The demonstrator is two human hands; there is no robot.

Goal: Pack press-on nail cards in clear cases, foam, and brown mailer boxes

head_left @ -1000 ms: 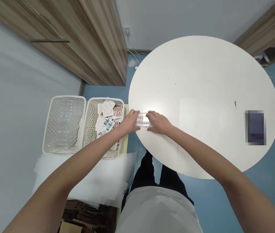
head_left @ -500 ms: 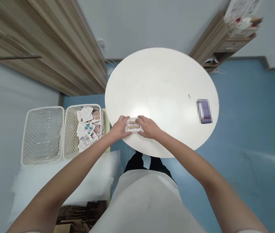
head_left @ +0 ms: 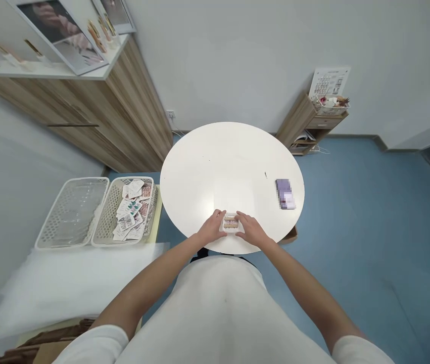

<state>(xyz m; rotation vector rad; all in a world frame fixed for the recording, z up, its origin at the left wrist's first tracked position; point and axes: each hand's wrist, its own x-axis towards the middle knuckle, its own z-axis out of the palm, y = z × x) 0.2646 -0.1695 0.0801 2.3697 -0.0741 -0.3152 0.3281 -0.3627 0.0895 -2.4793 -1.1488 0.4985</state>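
Note:
A small clear plastic box [head_left: 231, 223] sits at the near edge of the white oval table [head_left: 192, 172]. Two tan strips and rows of tiny pinkish pieces show in it, too small to name surely. My left hand [head_left: 213, 226] grips its left side, thumb near the front and fingers at the back. On the other side my right hand [head_left: 252, 230] holds the box's right end in the same way, its fingertips at the back corner.
Left of the table stand a white basket [head_left: 97, 233] of printed cards and another basket [head_left: 44, 230] of clear plastic pieces. White sheets [head_left: 78, 273] lie in front of them. A purple pixelated item [head_left: 284, 187] rests at the table's right; a wooden cabinet [head_left: 139, 106] stands behind left.
My view has tilted up and shifted, so more of the wall and cabinet top shows. Both hands stay at the box's sides, with the right fingers drawn back toward its edge.

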